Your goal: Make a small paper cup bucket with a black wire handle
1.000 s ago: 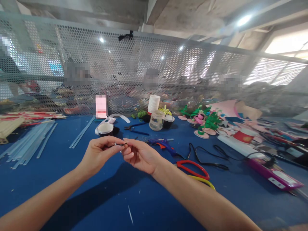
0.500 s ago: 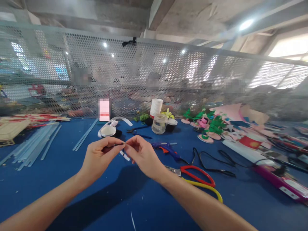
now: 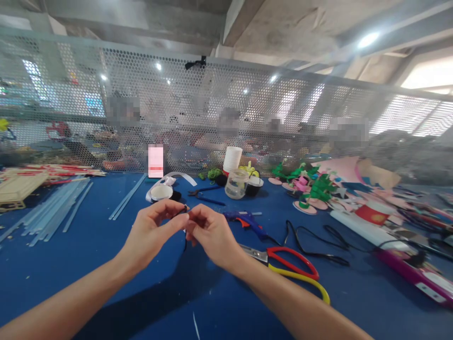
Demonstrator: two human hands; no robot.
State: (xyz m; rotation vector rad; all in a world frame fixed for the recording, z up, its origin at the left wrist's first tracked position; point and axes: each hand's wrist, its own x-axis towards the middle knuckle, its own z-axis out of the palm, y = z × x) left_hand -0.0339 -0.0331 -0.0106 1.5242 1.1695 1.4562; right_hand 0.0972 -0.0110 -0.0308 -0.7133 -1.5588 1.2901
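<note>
My left hand (image 3: 152,233) and my right hand (image 3: 211,234) meet above the blue table (image 3: 106,264), fingertips together. Between them they pinch a thin black strand (image 3: 184,209), whose short end hangs below the fingers. It is too small to tell more about it. Just right of my right hand lie red and yellow handled scissors (image 3: 293,266) and a blue glue gun (image 3: 247,220).
Clear glue sticks (image 3: 53,208) lie at the left. A tape roll (image 3: 161,192), pliers (image 3: 205,193), a glass jar (image 3: 236,183) and stacked white cups (image 3: 231,160) stand behind my hands. Green and pink paper flowers (image 3: 311,191), black cables (image 3: 311,236) and a purple tool (image 3: 414,271) crowd the right. A perforated metal screen (image 3: 212,113) closes the back; people sit beyond it.
My hands stayed joined and drew slightly nearer to me. My fingers have shifted on the black strand; a short end now hangs below them. The view tilted slightly.
</note>
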